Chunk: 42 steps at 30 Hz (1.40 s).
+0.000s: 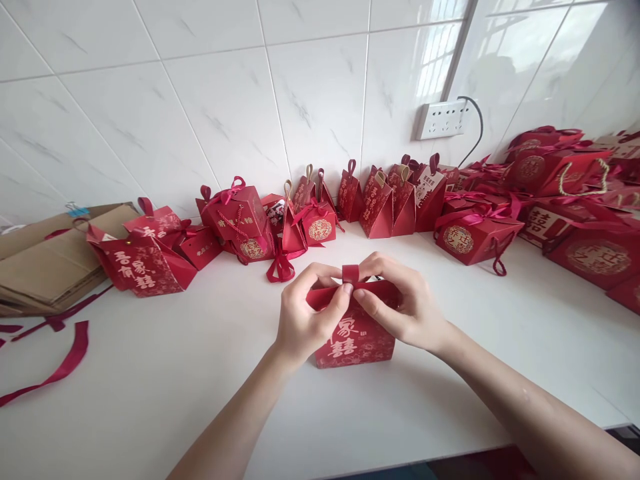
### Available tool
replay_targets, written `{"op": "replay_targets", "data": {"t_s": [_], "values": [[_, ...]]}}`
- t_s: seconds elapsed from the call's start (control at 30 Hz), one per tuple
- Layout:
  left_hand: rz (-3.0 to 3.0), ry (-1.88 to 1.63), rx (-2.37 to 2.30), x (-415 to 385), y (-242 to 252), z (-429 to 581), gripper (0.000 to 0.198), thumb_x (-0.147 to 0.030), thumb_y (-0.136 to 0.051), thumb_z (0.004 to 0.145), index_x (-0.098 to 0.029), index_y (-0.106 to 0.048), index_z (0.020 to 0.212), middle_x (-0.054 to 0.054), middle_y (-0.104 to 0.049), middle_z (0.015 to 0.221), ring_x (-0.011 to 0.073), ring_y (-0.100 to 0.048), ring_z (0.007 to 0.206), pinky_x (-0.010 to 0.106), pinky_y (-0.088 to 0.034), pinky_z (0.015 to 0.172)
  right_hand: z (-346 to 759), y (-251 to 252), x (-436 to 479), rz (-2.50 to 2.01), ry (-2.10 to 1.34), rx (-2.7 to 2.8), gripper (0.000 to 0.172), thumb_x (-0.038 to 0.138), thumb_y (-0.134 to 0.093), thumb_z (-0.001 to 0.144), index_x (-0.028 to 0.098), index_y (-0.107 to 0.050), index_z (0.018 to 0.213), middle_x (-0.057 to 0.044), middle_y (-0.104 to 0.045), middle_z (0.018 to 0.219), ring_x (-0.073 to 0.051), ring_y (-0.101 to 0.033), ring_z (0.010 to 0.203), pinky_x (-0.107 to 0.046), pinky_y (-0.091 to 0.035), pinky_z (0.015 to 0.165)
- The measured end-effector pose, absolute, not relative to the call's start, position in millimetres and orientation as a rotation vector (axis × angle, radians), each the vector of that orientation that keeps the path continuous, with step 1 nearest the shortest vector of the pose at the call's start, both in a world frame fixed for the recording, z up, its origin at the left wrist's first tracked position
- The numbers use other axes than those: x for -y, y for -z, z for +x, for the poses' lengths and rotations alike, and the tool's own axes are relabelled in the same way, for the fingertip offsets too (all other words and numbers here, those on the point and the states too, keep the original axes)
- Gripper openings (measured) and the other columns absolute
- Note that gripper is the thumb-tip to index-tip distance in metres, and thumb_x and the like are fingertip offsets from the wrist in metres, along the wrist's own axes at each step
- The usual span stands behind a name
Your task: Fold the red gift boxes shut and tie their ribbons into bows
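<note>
A red gift box [357,347] with pale Chinese characters and a floral print stands upright on the white table in front of me. From its top edge rises a small red loop handle [351,273]. My left hand [313,310] pinches the top edge from the left, its thumb just below the loop. On the other side my right hand [403,303] grips the same edge, thumb on the front face and fingers behind. The two thumbs nearly meet under the loop. My fingers hide the upper corners of the box.
Finished-looking red boxes [377,203] with loops line the tiled wall. More ribboned boxes [595,247] are piled at the right. Flat brown cardboard [55,260] lies at the left, with a loose red ribbon [65,367] nearer me. A power strip [443,120] is on the wall.
</note>
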<state>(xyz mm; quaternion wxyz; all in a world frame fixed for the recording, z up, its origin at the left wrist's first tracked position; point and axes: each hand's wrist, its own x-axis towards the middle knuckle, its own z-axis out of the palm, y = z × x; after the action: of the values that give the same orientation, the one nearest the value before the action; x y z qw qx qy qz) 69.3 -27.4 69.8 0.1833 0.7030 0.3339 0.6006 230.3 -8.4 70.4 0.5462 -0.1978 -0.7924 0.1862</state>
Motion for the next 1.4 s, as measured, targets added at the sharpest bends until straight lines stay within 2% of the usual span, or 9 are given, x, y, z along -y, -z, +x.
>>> {"op": "replay_targets", "data": {"t_s": [0.23,0.37,0.5,0.67,0.83,1.07,1.23,1.4], "values": [[1.931,-1.724,-0.975,27.8,-67.5,70.6,0.009,-0.017,-0.065,0.083,-0.018,-0.060,0.076,-0.005,-0.066,0.070,0.0055,-0.064,0.065,0.010,-0.052,0.061,230.7,-68.5,8.1,-0.455,-0.487,1.855,0.020,0.004,-0.052,0.082,0.018,-0.057,0.096,-0.001,-0.064,0.085,-0.010,-0.061,0.075,-0.021,-0.051,0.070],[1.923,-1.736,-0.994,27.7,-66.1,69.4,0.007,-0.018,-0.066,0.082,-0.018,-0.062,0.077,-0.004,-0.067,0.069,0.0063,-0.064,0.064,0.011,-0.052,0.060,229.1,-65.8,7.8,-0.497,-0.500,1.803,0.018,0.004,-0.054,0.080,0.019,-0.055,0.089,0.002,-0.062,0.082,-0.009,-0.059,0.071,-0.019,-0.049,0.067],[1.913,-1.717,-1.000,27.9,-64.8,68.7,0.006,-0.020,-0.067,0.082,-0.018,-0.063,0.078,-0.003,-0.067,0.068,0.0082,-0.064,0.062,0.014,-0.052,0.057,228.7,-63.8,6.1,-0.493,-0.520,1.804,0.015,0.006,-0.053,0.079,0.020,-0.052,0.084,0.002,-0.059,0.078,-0.010,-0.056,0.067,-0.021,-0.048,0.062],[1.879,-1.656,-0.982,27.9,-67.4,67.6,0.007,-0.022,-0.065,0.082,-0.018,-0.062,0.077,-0.001,-0.066,0.069,0.0111,-0.064,0.063,0.019,-0.053,0.059,229.8,-65.3,5.9,-0.489,-0.573,1.831,0.018,0.009,-0.053,0.079,0.020,-0.052,0.093,-0.001,-0.060,0.084,-0.013,-0.059,0.074,-0.026,-0.051,0.068],[1.900,-1.543,-0.847,24.8,-70.0,64.3,0.007,-0.020,-0.063,0.079,-0.017,-0.061,0.085,0.002,-0.066,0.076,0.0139,-0.064,0.069,0.024,-0.055,0.065,229.2,-65.2,5.8,-0.509,-0.589,1.829,0.017,0.008,-0.054,0.080,0.020,-0.052,0.093,-0.002,-0.062,0.084,-0.014,-0.061,0.075,-0.026,-0.052,0.069],[1.876,-1.536,-0.847,24.2,-66.7,64.9,0.005,-0.018,-0.063,0.080,-0.017,-0.060,0.084,0.002,-0.066,0.076,0.0139,-0.065,0.070,0.023,-0.055,0.065,229.9,-65.6,4.9,-0.532,-0.668,1.802,0.016,0.009,-0.054,0.078,0.019,-0.051,0.090,0.000,-0.060,0.082,-0.012,-0.060,0.072,-0.023,-0.050,0.066],[1.844,-1.560,-0.853,25.3,-67.5,66.4,0.006,-0.018,-0.064,0.079,-0.017,-0.060,0.083,0.001,-0.067,0.076,0.0137,-0.067,0.071,0.022,-0.057,0.064,229.5,-67.7,6.7,-0.563,-0.669,1.806,0.015,0.010,-0.055,0.078,0.020,-0.048,0.088,0.001,-0.060,0.079,-0.011,-0.056,0.064,-0.021,-0.047,0.056],[1.816,-1.560,-0.871,26.2,-66.7,68.0,0.006,-0.017,-0.064,0.078,-0.017,-0.060,0.083,0.001,-0.068,0.075,0.0141,-0.067,0.068,0.023,-0.057,0.063,228.7,-68.2,6.6,-0.551,-0.687,1.775,0.017,0.010,-0.055,0.076,0.021,-0.046,0.085,0.001,-0.060,0.081,-0.011,-0.058,0.067,-0.021,-0.050,0.060]]}}
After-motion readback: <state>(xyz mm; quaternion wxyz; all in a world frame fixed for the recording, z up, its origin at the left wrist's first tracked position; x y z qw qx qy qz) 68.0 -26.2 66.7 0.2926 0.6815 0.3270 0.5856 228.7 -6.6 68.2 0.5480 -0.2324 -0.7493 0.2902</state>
